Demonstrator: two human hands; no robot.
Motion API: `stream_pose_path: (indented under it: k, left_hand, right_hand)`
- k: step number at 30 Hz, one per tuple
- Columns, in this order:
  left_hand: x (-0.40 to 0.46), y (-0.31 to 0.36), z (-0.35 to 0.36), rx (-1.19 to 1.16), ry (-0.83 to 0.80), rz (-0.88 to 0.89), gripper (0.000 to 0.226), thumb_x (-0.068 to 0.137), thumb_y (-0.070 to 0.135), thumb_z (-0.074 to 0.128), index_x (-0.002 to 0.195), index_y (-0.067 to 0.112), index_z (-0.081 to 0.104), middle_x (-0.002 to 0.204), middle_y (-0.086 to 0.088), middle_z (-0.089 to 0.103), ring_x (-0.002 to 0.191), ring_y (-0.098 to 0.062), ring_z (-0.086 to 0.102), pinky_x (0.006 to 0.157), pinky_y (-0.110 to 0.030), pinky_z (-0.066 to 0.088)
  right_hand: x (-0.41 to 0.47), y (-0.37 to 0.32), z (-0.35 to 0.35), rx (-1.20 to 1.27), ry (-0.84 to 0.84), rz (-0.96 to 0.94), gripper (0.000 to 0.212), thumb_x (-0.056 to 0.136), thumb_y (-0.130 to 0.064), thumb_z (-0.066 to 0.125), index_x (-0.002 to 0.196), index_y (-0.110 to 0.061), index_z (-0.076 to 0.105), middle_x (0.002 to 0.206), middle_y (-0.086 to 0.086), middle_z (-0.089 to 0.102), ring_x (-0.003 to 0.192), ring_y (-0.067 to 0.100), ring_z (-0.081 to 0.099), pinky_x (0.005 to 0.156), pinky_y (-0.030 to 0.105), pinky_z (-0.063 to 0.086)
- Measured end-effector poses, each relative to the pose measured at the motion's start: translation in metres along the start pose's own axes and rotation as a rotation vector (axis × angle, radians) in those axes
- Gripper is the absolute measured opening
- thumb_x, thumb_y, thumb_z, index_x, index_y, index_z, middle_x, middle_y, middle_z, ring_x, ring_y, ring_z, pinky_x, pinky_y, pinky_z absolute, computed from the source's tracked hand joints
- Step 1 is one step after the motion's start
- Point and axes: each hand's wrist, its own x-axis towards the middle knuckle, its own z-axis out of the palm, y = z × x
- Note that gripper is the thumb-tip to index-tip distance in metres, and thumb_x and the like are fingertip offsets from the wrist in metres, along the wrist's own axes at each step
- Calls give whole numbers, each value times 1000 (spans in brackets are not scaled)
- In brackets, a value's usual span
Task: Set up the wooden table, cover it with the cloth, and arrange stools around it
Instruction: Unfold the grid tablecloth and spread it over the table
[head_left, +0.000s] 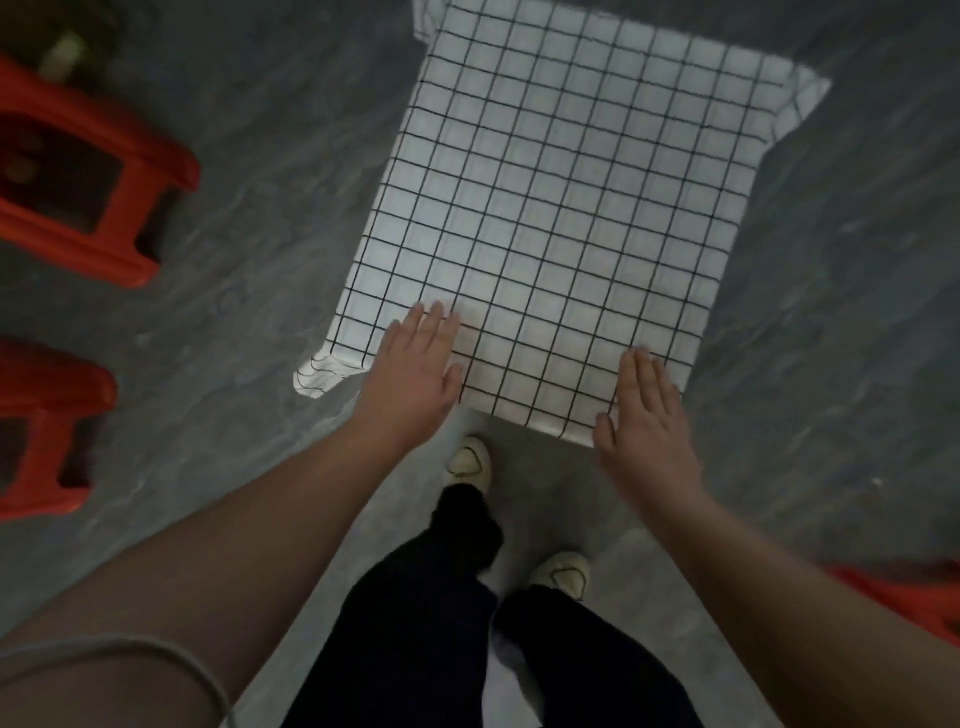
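A white cloth with a black grid (561, 208) lies spread over the small table, hiding the wood entirely; its corners hang down at the near left and the far right. My left hand (415, 374) lies flat, fingers straight, on the cloth's near left part. My right hand (644, 415) lies flat at the near right corner, fingers straight. A red plastic stool (78, 182) stands on the floor to the left, and a second red stool (47, 431) stands nearer me on the left. The edge of a third red stool (914, 597) shows at the lower right.
The floor (249, 171) is dark grey and streaked. My legs in dark trousers and pale shoes (470, 462) stand just in front of the table's near edge. Open floor lies between the left stools and the table, and to the table's right.
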Motion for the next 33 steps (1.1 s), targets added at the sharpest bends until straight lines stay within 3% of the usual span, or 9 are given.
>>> stream_pose_path:
  k: [10, 15, 24, 33]
  left_hand:
    - [65, -72, 14, 146, -6, 232, 69, 102, 39, 24, 159, 8, 0, 167, -13, -1, 154, -28, -4, 124, -47, -1]
    - [71, -103, 14, 135, -10, 154, 70, 102, 36, 30, 158, 6, 0, 166, -16, -1, 154, -28, -3, 124, -46, -4]
    - [99, -125, 26, 100, -8, 209, 71, 101, 40, 24, 158, 5, 0, 166, -15, -2, 154, -26, -6, 125, -45, -2]
    - [104, -130, 32, 136, 1, 214, 73, 100, 42, 28, 159, 7, 4, 167, -14, 1, 154, -27, -3, 124, -48, 2]
  right_hand:
    - [28, -4, 40, 6, 88, 252, 70, 105, -36, 29, 160, -15, -9, 168, 4, -16, 153, 17, -19, 125, 41, -7]
    - [44, -3, 40, 14, 114, 335, 73, 105, -35, 36, 160, -11, -5, 168, 9, -10, 154, 21, -14, 126, 44, -2]
    - [70, 14, 42, -119, 134, 221, 74, 101, -45, 22, 160, -8, -5, 168, 12, -8, 155, 24, -11, 125, 42, -4]
    - [75, 26, 49, -76, 155, 207, 76, 100, -48, 24, 160, -10, -2, 169, 10, -6, 155, 23, -10, 125, 44, -4]
